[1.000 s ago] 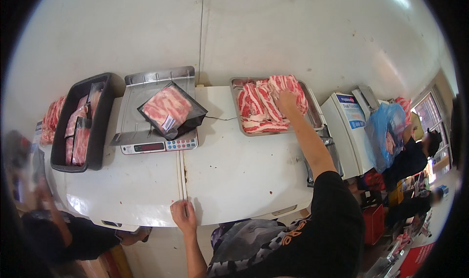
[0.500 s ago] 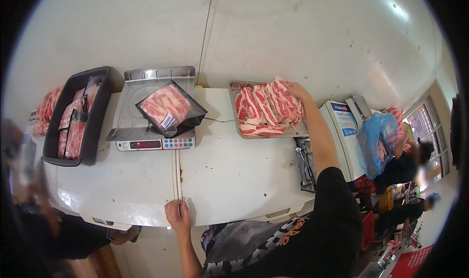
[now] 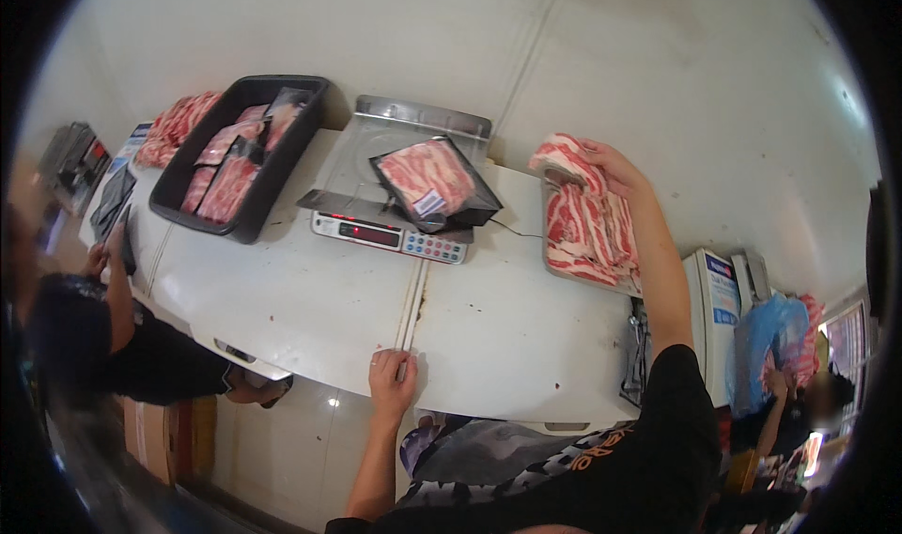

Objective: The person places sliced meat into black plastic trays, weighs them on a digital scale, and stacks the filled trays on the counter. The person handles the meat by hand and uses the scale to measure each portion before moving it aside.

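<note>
My right hand is closed on several bacon-like meat slices, lifted and folded over at the back of a metal tray. More red-and-white meat slices lie in that tray; my forearm hides its right side. My left hand rests at the table's near edge by the seam, fingers curled with nothing visible in them. Between the two stands a weighing scale with a lit red display. On its plate lies a black-edged clear pack of sliced meat, tilted, its corner over the keypad.
A deep black tub holds several meat packs, with more sliced meat behind it. Dark empty pouches lie at the table's right. A co-worker handles a dark pouch at far left; another person stands right by a blue bag.
My view has turned, so the table's things sit further right. My right hand has lifted some meat slices from the pile. My left hand stays at the table edge.
</note>
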A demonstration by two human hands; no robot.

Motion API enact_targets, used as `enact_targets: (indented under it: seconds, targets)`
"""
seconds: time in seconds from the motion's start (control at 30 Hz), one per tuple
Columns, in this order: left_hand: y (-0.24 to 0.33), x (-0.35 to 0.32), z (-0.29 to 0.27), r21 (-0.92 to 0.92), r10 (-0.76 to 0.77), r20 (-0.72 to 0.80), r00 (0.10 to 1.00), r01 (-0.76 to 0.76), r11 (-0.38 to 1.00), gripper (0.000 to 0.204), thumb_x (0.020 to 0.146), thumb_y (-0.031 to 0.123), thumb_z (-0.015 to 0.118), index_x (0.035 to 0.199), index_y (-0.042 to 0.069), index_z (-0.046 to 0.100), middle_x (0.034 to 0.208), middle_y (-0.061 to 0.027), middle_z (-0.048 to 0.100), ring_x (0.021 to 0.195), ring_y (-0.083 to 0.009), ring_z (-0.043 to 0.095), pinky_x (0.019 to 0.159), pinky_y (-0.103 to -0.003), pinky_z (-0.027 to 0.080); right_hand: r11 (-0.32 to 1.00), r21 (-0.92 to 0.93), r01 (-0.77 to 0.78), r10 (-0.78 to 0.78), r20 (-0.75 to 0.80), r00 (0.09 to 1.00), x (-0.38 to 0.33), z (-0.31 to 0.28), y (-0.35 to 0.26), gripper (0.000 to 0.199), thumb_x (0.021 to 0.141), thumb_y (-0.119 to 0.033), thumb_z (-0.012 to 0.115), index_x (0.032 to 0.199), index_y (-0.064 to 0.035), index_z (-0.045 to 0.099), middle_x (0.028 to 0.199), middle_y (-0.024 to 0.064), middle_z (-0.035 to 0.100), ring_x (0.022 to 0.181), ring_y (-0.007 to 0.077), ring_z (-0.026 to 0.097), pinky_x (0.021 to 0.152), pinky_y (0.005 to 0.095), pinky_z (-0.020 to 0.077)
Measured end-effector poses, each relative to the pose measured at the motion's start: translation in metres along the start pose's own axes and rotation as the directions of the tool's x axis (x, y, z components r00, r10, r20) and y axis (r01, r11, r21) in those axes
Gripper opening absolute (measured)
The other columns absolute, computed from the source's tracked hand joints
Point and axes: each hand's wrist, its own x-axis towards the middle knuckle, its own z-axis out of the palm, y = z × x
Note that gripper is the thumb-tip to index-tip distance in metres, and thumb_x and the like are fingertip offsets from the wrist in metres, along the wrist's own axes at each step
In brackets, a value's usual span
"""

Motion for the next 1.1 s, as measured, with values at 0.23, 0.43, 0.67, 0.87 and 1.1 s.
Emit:
enact_targets:
  seconds: [0.23, 0.43, 0.67, 0.87, 1.1]
  targets:
    - [0.01, 0.005, -0.011, 0.057, 0.021, -0.067, 0.998, -0.017, 0.998, 0.009, 0.086, 0.005, 0.078, 0.092, 0.003, 0.072, 0.089, -0.0125, 0.07, 0.087, -0.0341, 0.065, 0.085, -0.044, 0.053, 0.996, 0.074, 0.044, -0.064, 0.298, 0.952, 0.169, 0.148, -0.007, 0.041, 0.107, -0.015, 0.061, 0.144, 0.0024, 0.056, 0.132, 0.0146, 0.068, 0.113, 0.0211, 0.072, 0.095, 0.038, 0.0633]
    - [0.012, 0.004, -0.01, 0.014, -0.016, -0.101, 0.995, 0.018, 1.0, 0.009, 0.086, 0.005, 0.078, 0.091, 0.002, 0.071, 0.087, -0.0125, 0.069, 0.084, -0.0335, 0.065, 0.08, -0.043, 0.052, 0.929, 0.366, 0.046, -0.115, 0.169, 0.979, 0.274, 0.263, 0.068, 0.033, 0.108, -0.013, 0.057, 0.138, 0.0009, 0.054, 0.129, 0.0149, 0.067, 0.115, 0.0268, 0.07, 0.102, 0.042, 0.0604]
    - [0.011, 0.002, -0.012, 0.037, -0.005, -0.108, 0.994, 0.009, 0.999, 0.008, 0.086, 0.004, 0.078, 0.089, 0.002, 0.07, 0.084, -0.0119, 0.067, 0.082, -0.0321, 0.064, 0.076, -0.042, 0.052, 0.957, 0.196, -0.216, 0.14, 0.342, 0.929, 0.198, 0.287, 0.088, 0.049, 0.105, -0.012, 0.063, 0.151, -0.0012, 0.047, 0.151, 0.0179, 0.053, 0.139, 0.0277, 0.056, 0.117, 0.0414, 0.0494]
    - [0.01, 0.002, -0.008, -0.022, -0.01, -0.072, 0.997, 0.009, 1.0, 0.009, 0.085, 0.005, 0.079, 0.087, 0.003, 0.071, 0.087, -0.0121, 0.07, 0.086, -0.0333, 0.066, 0.078, -0.042, 0.053, 0.981, -0.189, 0.048, -0.004, 0.229, 0.973, 0.039, 0.216, 0.017, 0.059, 0.104, -0.02, 0.067, 0.156, -0.003, 0.044, 0.151, 0.0136, 0.054, 0.137, 0.0243, 0.058, 0.115, 0.0391, 0.0486]
    - [0.014, 0.008, -0.014, -0.01, 0.037, -0.008, 0.999, -0.037, 0.999, 0.009, 0.084, 0.005, 0.079, 0.086, 0.003, 0.07, 0.087, -0.0109, 0.07, 0.087, -0.0322, 0.066, 0.082, -0.042, 0.051, 0.997, -0.021, 0.078, -0.08, -0.15, 0.985, -0.094, 0.091, 0.04, 0.05, 0.104, -0.022, 0.067, 0.149, -0.0047, 0.053, 0.135, 0.011, 0.065, 0.126, 0.0229, 0.063, 0.109, 0.0385, 0.0507]
